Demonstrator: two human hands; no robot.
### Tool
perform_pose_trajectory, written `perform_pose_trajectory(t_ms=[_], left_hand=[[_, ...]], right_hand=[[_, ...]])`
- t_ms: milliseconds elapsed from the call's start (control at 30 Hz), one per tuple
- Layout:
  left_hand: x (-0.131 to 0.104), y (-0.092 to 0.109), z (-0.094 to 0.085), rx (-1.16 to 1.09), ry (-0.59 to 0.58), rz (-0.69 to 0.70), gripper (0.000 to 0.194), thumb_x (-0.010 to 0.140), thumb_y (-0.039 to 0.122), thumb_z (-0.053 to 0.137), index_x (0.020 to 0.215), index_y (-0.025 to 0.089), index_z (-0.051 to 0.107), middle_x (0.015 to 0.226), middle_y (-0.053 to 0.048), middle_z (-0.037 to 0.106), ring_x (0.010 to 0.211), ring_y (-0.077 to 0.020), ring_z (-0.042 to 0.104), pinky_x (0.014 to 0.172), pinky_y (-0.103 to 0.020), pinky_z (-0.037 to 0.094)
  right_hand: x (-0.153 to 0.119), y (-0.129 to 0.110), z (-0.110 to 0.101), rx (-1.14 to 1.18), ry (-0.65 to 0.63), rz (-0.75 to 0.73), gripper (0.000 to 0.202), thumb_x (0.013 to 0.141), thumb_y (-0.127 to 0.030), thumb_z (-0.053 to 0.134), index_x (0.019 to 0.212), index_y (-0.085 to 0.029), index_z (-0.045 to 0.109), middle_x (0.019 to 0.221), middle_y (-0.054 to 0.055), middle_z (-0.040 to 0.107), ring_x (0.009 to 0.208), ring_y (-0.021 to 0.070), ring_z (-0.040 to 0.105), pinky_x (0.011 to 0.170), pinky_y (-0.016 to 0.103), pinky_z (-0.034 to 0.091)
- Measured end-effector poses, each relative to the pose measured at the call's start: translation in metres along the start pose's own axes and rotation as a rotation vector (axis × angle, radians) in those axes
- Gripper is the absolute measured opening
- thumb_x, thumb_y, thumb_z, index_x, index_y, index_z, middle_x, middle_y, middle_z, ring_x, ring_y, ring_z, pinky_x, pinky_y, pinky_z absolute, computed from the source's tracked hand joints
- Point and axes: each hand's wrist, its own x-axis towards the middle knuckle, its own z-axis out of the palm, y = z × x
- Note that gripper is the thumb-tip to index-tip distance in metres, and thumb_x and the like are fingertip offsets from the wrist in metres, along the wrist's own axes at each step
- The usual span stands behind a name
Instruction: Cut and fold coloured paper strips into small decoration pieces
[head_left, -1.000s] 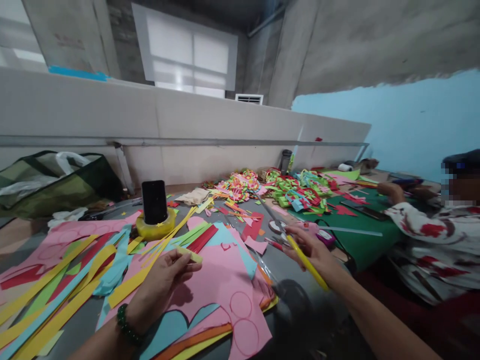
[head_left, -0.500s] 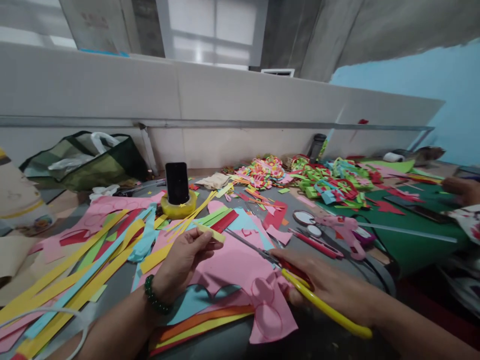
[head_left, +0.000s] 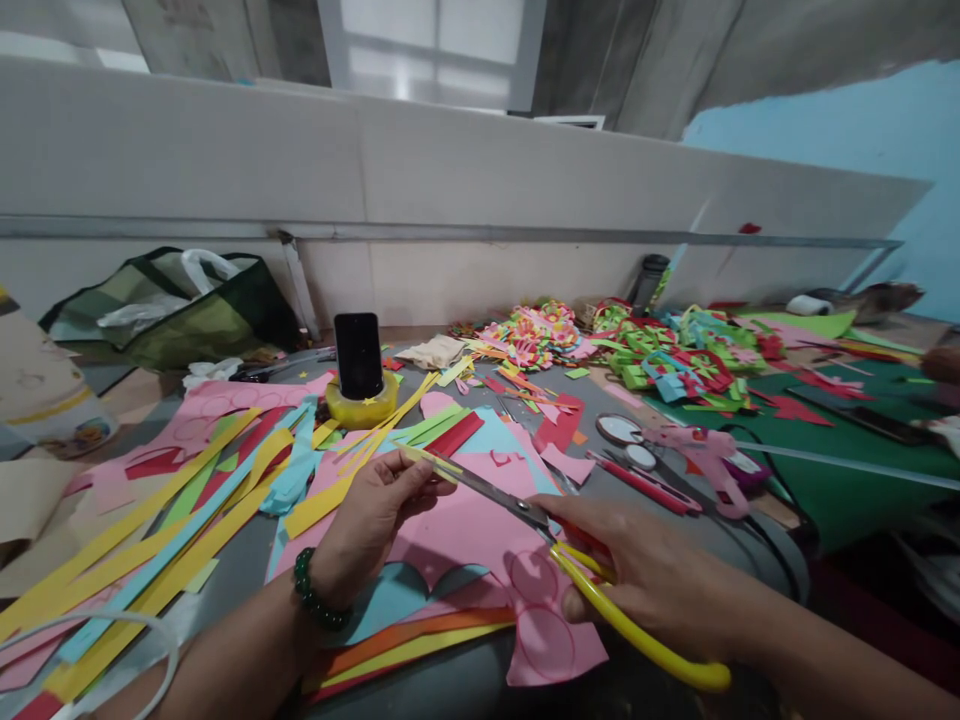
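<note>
My left hand [head_left: 386,500], a green bead bracelet on its wrist, pinches a small pale yellow strip [head_left: 424,458] between thumb and fingers. My right hand [head_left: 622,560] is closed on the scissors [head_left: 517,505], which have yellow and red handles. Their blades point left and meet the strip at my left fingertips; whether they cut into it I cannot tell. Below both hands lies a pink sheet [head_left: 450,535] on light blue sheets, with a smaller pink piece [head_left: 551,640] marked with drawn circles. A red strip [head_left: 457,436] lies just behind the blades.
Long yellow strips [head_left: 150,545] spread to the left. A phone [head_left: 358,355] stands in a yellow tape roll [head_left: 367,405]. Right of the scissors lie red pens [head_left: 645,482] and a pink glue gun [head_left: 701,455]. Colourful cut-outs [head_left: 540,335] are heaped behind. Another person's hand shows at the far right edge.
The scissors have moved left and up, so the blades now reach the yellow strip. The strip has turned and shows thinner. The view has shifted slightly.
</note>
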Motion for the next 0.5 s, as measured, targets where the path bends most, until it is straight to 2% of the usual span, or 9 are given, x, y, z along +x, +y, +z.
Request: perform_pose_trajectory(t_ms=[333,500], left_hand=[[-0.0002,-0.0013,-0.0003,-0.039,0.019,-0.009,0.020,0.067,0.032,0.074,0.070,0.015,0.066,0.069,-0.002,0.070,0.069,-0.0112,0.066,0.061,-0.016,0.048],[-0.0002,-0.0014,-0.0007,-0.029,-0.004,-0.011,0.018,0.070,0.031,0.072,0.073,0.014,0.067,0.071,-0.003,0.071,0.069,-0.0107,0.066,0.063,-0.016,0.048]], right_hand=[[-0.0001,0.0021,0.0005,-0.003,0.022,-0.014,0.079,0.063,-0.065,0.063,0.127,-0.021,0.049,0.092,0.007,0.063,0.076,0.0205,0.057,0.065,0.028,0.042],[-0.0002,0.0041,0.0009,-0.022,0.055,-0.039,0.066,0.070,-0.054,0.063,0.125,-0.020,0.052,0.093,0.008,0.065,0.077,0.0206,0.057,0.065,0.027,0.043]])
